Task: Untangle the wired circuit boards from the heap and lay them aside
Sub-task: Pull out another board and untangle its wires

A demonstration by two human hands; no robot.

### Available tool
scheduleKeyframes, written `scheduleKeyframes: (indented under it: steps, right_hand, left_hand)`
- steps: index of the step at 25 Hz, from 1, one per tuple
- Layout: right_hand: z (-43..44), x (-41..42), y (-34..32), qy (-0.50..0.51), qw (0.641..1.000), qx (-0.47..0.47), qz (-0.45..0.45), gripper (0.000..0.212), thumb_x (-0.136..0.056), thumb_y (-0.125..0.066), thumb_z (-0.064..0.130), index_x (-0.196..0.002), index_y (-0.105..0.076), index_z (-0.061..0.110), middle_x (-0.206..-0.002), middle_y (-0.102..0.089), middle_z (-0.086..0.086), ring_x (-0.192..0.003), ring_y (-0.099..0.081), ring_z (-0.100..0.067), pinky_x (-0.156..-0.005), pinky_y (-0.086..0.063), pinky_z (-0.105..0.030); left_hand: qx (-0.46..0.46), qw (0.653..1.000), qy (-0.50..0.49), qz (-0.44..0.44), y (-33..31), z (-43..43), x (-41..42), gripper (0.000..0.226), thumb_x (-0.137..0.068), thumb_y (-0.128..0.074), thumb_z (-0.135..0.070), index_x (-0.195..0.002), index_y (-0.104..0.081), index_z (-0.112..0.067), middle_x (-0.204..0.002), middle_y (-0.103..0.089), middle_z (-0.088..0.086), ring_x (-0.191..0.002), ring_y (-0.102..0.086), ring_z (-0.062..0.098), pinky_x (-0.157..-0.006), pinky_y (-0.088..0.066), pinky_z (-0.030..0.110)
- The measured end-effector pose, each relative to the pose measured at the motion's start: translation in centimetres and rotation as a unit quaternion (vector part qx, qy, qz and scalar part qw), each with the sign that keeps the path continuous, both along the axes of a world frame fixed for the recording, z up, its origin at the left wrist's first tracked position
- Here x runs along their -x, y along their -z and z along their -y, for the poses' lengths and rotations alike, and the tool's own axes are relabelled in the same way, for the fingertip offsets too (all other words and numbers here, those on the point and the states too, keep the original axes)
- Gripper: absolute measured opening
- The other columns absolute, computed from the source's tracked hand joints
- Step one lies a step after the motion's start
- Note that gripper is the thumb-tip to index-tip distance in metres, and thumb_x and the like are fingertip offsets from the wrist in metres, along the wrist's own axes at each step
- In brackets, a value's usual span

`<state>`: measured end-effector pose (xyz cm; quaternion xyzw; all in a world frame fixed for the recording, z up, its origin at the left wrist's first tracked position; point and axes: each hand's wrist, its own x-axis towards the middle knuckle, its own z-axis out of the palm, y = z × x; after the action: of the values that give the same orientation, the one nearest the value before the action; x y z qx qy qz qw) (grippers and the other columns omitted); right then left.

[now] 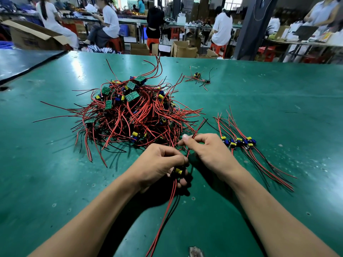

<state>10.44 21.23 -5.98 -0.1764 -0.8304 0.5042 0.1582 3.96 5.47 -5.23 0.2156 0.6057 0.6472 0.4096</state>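
The left hand (161,167) is gripping a small circuit board with a yellow can on it (178,171). Its long red and black wires (165,216) are running straight back toward the person. The right hand (209,151) is pinching a thin red wire (199,127) that is pointing away at the heap. Just right of that hand, a row of sorted boards (239,142) is lying on the green table (55,182), with their wires slanting from far-left to near-right. Past both hands, the big heap of green boards and red wires (133,112) is sitting. Farther off, open brown cardboard boxes (182,50) are standing; I cannot tell what is inside.
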Motion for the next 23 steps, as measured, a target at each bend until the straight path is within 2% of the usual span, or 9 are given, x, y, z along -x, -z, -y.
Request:
scheduleKeyframes:
  steps: [2, 3, 5, 8, 12, 14, 17, 20, 23]
  right_hand:
    - [-0.2, 0.2, 0.1, 0.04, 0.998, -0.013, -0.049, 0.036, -0.097, -0.062, 0.046, -0.079, -0.079, 0.02, -0.044, -0.05, 0.015, -0.043, -0.042, 0.001, -0.049, -0.033, -0.018]
    - [-0.1, 0.3, 0.0, 0.052, 0.995, 0.031, -0.073, 0.038, -0.097, -0.062, 0.046, -0.076, -0.078, 0.017, -0.043, -0.046, 0.015, -0.04, -0.039, 0.0, -0.045, -0.03, -0.015]
    - [0.1, 0.6, -0.3, 0.074, 0.974, 0.186, -0.104, 0.044, -0.097, -0.06, 0.045, -0.068, -0.074, 0.015, -0.048, -0.036, 0.011, -0.038, -0.028, -0.003, -0.038, -0.023, -0.016]
    - [-0.2, 0.8, -0.9, 0.08, 0.917, 0.385, -0.068, 0.052, -0.099, -0.056, 0.044, -0.056, -0.06, 0.016, -0.053, -0.034, 0.003, -0.032, -0.022, -0.005, -0.032, -0.017, -0.015]
    - [-0.6, 0.7, -1.5, 0.019, 0.852, 0.52, -0.054, 0.048, -0.099, -0.055, 0.04, -0.058, -0.055, 0.015, -0.057, -0.046, 0.003, -0.032, -0.024, -0.003, -0.029, -0.02, -0.016]
    - [-0.5, 0.6, -1.5, 0.017, 0.868, 0.492, -0.058, 0.046, -0.096, -0.056, 0.045, -0.066, -0.066, 0.013, -0.06, -0.047, 0.005, -0.035, -0.025, -0.002, -0.031, -0.019, -0.015]
    - [0.5, 0.3, -1.1, -0.039, 0.94, 0.339, -0.013, 0.041, -0.095, -0.058, 0.046, -0.088, -0.078, 0.012, -0.062, -0.05, 0.006, -0.042, -0.038, -0.006, -0.037, -0.029, -0.017]
    - [1.6, 0.0, -0.5, -0.098, 0.943, 0.317, 0.011, 0.034, -0.097, -0.062, 0.04, -0.1, -0.075, 0.008, -0.057, -0.058, -0.006, -0.043, -0.054, -0.019, -0.043, -0.048, -0.025]
    - [1.7, 0.0, -0.9, -0.081, 0.94, 0.332, 0.007, 0.033, -0.097, -0.063, 0.039, -0.094, -0.076, 0.009, -0.056, -0.058, -0.009, -0.041, -0.057, -0.02, -0.042, -0.05, -0.026]
  left_hand:
    - [0.002, 1.0, 0.003, -0.003, -0.1, 0.0, 0.0, 0.011, -0.089, -0.063, 0.0, -0.086, -0.065, 0.011, -0.063, -0.061, 0.022, -0.044, -0.06, 0.026, -0.045, -0.052, 0.027]
    - [0.001, 1.0, 0.006, -0.006, -0.2, 0.1, 0.1, 0.011, -0.089, -0.063, 0.0, -0.085, -0.066, 0.009, -0.064, -0.061, 0.021, -0.045, -0.06, 0.026, -0.045, -0.052, 0.027]
    - [-0.004, 1.0, 0.014, -0.011, -0.4, 0.2, 0.1, 0.01, -0.089, -0.063, -0.002, -0.084, -0.067, 0.006, -0.064, -0.062, 0.019, -0.046, -0.06, 0.026, -0.046, -0.052, 0.026]
    - [-0.006, 1.0, 0.013, -0.021, -0.4, 0.3, 0.1, 0.01, -0.089, -0.064, -0.002, -0.083, -0.068, 0.004, -0.064, -0.062, 0.018, -0.047, -0.061, 0.026, -0.047, -0.052, 0.027]
    - [-0.005, 1.0, 0.002, -0.014, -0.3, 0.2, 0.1, 0.011, -0.089, -0.063, -0.002, -0.081, -0.069, 0.002, -0.064, -0.061, 0.019, -0.046, -0.06, 0.025, -0.045, -0.051, 0.026]
    - [-0.011, 1.0, -0.015, -0.002, -0.4, 0.1, 0.0, 0.011, -0.091, -0.062, -0.003, -0.082, -0.067, 0.002, -0.065, -0.061, 0.019, -0.045, -0.06, 0.025, -0.044, -0.051, 0.026]
    - [-0.028, 0.999, -0.04, -0.005, -0.4, -0.1, 0.0, 0.015, -0.094, -0.059, -0.007, -0.094, -0.064, 0.007, -0.07, -0.064, 0.019, -0.046, -0.061, 0.023, -0.044, -0.053, 0.026]
    - [-0.037, 0.998, -0.047, -0.007, -0.2, 0.0, 0.1, 0.022, -0.096, -0.058, -0.011, -0.098, -0.063, 0.01, -0.072, -0.065, 0.019, -0.048, -0.063, 0.023, -0.044, -0.054, 0.026]
    - [-0.041, 0.999, -0.035, -0.001, -0.3, 0.1, 0.2, 0.019, -0.094, -0.06, -0.01, -0.095, -0.066, 0.008, -0.069, -0.064, 0.017, -0.048, -0.062, 0.022, -0.045, -0.054, 0.026]
